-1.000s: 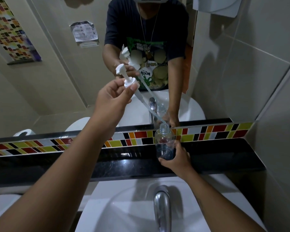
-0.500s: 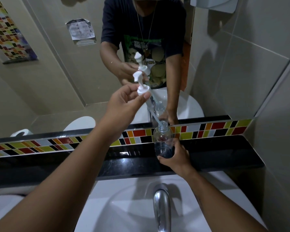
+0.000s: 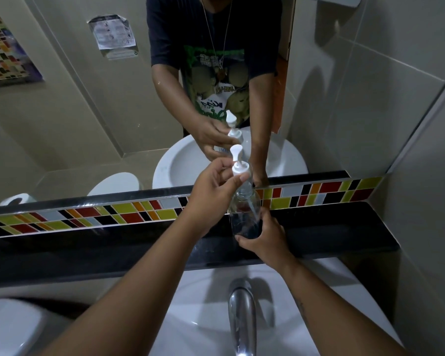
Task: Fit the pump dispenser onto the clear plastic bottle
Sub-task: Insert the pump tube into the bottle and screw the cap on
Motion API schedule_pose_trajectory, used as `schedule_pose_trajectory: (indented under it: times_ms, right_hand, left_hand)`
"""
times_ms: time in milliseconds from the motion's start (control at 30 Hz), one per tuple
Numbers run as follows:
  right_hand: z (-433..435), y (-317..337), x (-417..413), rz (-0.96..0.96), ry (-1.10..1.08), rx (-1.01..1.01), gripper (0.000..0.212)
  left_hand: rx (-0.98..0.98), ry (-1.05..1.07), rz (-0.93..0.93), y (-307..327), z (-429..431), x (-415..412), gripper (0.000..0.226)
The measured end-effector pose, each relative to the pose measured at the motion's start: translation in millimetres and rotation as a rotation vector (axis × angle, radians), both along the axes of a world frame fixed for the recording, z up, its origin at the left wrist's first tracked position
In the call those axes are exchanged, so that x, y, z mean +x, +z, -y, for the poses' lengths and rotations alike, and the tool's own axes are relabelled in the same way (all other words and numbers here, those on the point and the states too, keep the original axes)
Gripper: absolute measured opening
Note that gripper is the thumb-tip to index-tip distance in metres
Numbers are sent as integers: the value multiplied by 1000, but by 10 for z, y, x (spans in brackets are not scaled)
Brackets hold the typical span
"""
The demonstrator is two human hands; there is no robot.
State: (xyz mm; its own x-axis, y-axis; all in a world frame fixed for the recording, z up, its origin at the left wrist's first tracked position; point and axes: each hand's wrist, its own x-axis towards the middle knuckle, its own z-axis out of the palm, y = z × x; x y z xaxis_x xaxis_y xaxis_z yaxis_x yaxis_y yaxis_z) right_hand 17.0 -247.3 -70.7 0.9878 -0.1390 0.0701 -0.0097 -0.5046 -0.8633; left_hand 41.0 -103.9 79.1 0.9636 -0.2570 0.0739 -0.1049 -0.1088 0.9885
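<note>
A clear plastic bottle [image 3: 244,211] stands upright on the black ledge [image 3: 332,232]. My right hand [image 3: 265,238] grips its lower part from the right. My left hand [image 3: 213,194] pinches the collar of the white pump dispenser [image 3: 238,164] just above the bottle's neck. The pump stands nearly upright. Its dip tube runs down inside the bottle, and the collar sits a little above the mouth. The mirror behind shows the same hands and pump reflected.
A chrome tap [image 3: 242,317] juts over the white basin [image 3: 195,304] right below my arms. A coloured tile strip [image 3: 139,211] and the mirror [image 3: 88,111] back the ledge. A tiled wall [image 3: 409,124] closes the right side. A white toilet [image 3: 8,327] sits at lower left.
My left hand has carried the pump down and to the right, turning it from slanted to nearly upright, so the tube has slid deeper into the bottle. My right hand has stayed on the bottle.
</note>
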Motion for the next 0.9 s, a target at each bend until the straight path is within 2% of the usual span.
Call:
schedule_pose_trajectory:
  times_ms: [133, 667, 800, 900]
  right_hand:
    - [-3, 3, 3, -2, -7, -10, 67]
    - [-14, -41, 40, -58, -30, -65, 78]
    - [-10, -43, 34, -68, -28, -48, 75]
    - [-2, -49, 31, -66, -27, -44, 68]
  left_hand:
    - [10, -1, -13, -73, 12, 6, 27]
    - [158, -41, 29, -257, -78, 79, 27]
    - [261, -77, 128, -227, -99, 75, 25]
    - [248, -48, 167, -236, -104, 64, 36]
